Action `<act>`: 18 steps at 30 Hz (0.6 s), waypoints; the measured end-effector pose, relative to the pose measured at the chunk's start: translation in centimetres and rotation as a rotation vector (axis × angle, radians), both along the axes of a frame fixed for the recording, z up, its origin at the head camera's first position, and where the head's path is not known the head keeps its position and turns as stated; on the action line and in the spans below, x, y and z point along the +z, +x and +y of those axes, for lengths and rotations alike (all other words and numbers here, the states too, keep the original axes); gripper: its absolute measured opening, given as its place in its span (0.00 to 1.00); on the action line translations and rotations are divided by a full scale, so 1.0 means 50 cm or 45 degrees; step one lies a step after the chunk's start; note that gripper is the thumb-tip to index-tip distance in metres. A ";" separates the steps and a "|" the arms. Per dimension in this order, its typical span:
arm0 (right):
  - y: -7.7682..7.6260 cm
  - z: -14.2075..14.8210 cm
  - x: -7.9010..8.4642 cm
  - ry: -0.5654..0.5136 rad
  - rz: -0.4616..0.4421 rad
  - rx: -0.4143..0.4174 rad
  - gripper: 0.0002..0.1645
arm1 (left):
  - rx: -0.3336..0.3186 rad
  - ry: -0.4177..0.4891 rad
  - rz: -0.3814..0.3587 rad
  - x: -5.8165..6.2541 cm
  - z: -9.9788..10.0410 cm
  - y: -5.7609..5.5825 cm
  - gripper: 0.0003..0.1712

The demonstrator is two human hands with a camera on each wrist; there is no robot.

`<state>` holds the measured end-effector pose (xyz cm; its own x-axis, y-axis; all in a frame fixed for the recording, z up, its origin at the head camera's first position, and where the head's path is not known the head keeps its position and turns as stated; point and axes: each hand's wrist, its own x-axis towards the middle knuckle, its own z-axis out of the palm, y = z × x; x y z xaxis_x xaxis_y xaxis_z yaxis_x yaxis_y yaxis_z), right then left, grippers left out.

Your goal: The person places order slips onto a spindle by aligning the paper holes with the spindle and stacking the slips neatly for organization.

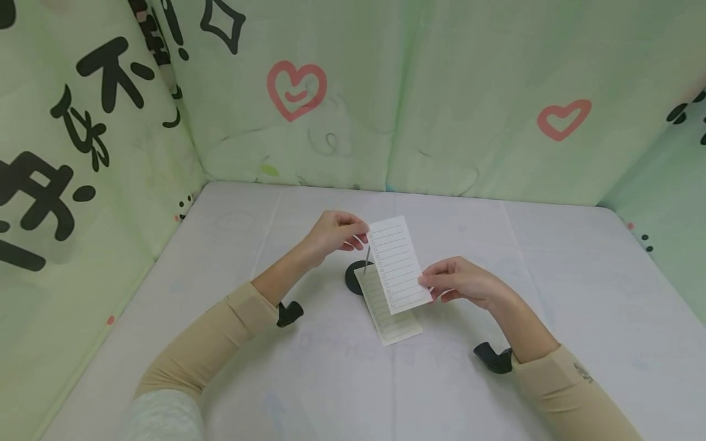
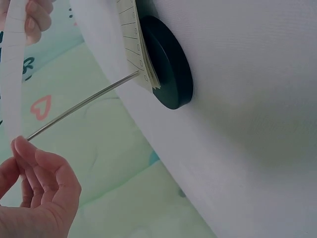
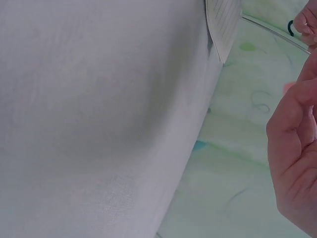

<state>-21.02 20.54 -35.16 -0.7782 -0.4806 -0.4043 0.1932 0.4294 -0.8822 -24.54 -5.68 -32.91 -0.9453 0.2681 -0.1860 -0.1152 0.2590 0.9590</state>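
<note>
My left hand (image 1: 339, 231) pinches the upper left corner of a white lined checklist sheet (image 1: 398, 263). Thumb and fingers of my right hand (image 1: 459, 280) grip the same sheet at its lower right corner, so it hangs tilted between both hands. Below it, several cream lined sheets (image 1: 394, 327) are stuck on the thin metal rod of a paper spike (image 2: 81, 105), lying over its round black base (image 2: 173, 69). In the left wrist view the rod's tip ends right at my left fingertips and the held sheet's corner. The right wrist view shows my right hand's curled fingers, its grip out of frame.
A white cloth covers the table (image 1: 331, 392). Green printed curtains (image 1: 469, 92) with hearts and black characters enclose it at the back and sides. Black wrist camera mounts (image 1: 493, 358) stick out below both beige sleeves.
</note>
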 end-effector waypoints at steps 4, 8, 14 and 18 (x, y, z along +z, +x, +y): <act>0.000 0.000 0.002 0.009 0.008 0.002 0.20 | 0.010 0.010 -0.005 -0.004 0.000 -0.002 0.11; -0.002 -0.002 0.003 0.024 0.016 -0.004 0.21 | 0.020 0.025 -0.010 -0.008 0.000 -0.005 0.11; -0.003 -0.005 0.003 0.026 0.022 -0.007 0.22 | 0.026 0.077 -0.022 -0.014 -0.003 -0.007 0.11; -0.003 -0.006 0.006 0.023 0.016 -0.017 0.22 | 0.025 0.137 -0.030 -0.018 -0.002 -0.005 0.10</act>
<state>-21.18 20.26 -34.88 -0.7896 -0.4625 -0.4032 0.1883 0.4428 -0.8766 -24.81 -5.79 -33.80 -0.9462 0.2693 -0.1792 -0.1420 0.1518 0.9782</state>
